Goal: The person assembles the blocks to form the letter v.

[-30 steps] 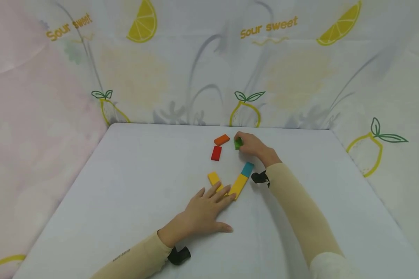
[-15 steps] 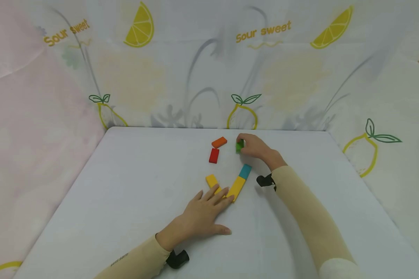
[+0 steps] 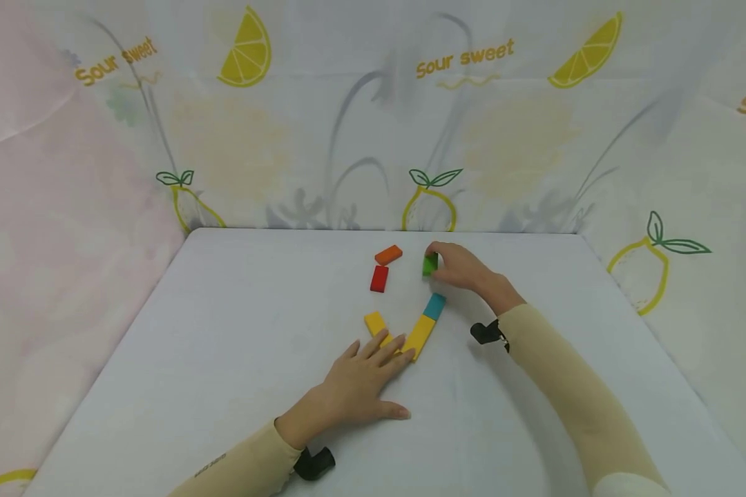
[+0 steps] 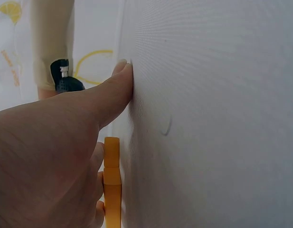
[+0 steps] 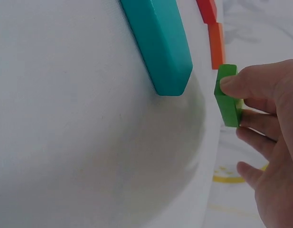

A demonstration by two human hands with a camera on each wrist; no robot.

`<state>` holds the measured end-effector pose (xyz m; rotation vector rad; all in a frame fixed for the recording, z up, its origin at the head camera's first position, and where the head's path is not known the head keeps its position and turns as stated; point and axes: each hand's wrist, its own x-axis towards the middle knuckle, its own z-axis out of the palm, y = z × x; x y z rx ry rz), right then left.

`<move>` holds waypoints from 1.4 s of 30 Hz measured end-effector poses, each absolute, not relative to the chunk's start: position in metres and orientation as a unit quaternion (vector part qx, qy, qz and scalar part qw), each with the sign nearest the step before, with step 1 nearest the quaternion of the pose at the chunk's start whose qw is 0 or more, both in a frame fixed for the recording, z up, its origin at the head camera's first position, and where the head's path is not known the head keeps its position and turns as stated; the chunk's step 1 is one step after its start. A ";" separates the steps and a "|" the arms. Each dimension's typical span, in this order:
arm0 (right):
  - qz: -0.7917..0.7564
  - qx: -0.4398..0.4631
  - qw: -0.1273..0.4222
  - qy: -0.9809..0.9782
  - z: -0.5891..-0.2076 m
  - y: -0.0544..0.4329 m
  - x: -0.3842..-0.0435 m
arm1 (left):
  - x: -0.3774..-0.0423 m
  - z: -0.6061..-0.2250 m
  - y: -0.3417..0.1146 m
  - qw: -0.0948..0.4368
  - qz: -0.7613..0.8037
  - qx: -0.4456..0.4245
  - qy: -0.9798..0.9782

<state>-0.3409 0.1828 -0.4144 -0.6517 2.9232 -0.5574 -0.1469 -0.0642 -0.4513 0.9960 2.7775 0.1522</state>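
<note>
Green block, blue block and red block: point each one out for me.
Green block (image 5: 228,109), right wrist view, on its uncovered side.
Blue block (image 3: 434,306), head view, top face.
Red block (image 3: 379,278), head view, top face.

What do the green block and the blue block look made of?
Green block: probably painted wood or plastic, matte to satin; smooth, evenly coloured faces, no grain showing. Blue block: likely the same; smooth, evenly coloured, with a soft sheen. Wood or plastic stays open.

You get dim, flat light — a soft shadow lies on the counter (image 3: 224,345) beside your right sleeve (image 3: 575,379) — and fine rippling toward the top of your left wrist view.
</note>
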 end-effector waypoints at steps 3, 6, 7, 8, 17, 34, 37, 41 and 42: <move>-0.188 -0.213 0.049 0.958 -0.415 0.185 -0.338 | -0.147 -0.453 -0.064 0.094 0.053 0.335 0.936; -0.188 -0.210 0.050 0.958 -0.415 0.186 -0.336 | -0.147 -0.454 -0.064 0.093 0.053 0.336 0.936; -0.187 -0.209 0.050 0.959 -0.415 0.187 -0.335 | -0.147 -0.454 -0.064 0.093 0.053 0.336 0.936; -0.185 -0.209 0.049 0.959 -0.416 0.188 -0.334 | -0.147 -0.454 -0.064 0.092 0.053 0.337 0.936; -0.194 -0.214 0.043 0.956 -0.415 0.197 -0.325 | -0.146 -0.453 -0.064 0.094 0.053 0.336 0.936; -0.203 -0.199 0.050 0.957 -0.430 0.214 -0.318 | -0.146 -0.455 -0.064 0.089 0.060 0.342 0.934; -0.202 -0.202 0.053 0.957 -0.433 0.215 -0.318 | -0.146 -0.454 -0.064 0.088 0.063 0.343 0.933; -0.203 -0.210 0.047 0.955 -0.435 0.215 -0.319 | -0.146 -0.454 -0.064 0.088 0.060 0.342 0.934; -0.202 -0.212 0.045 0.955 -0.436 0.215 -0.319 | -0.147 -0.454 -0.064 0.088 0.059 0.341 0.934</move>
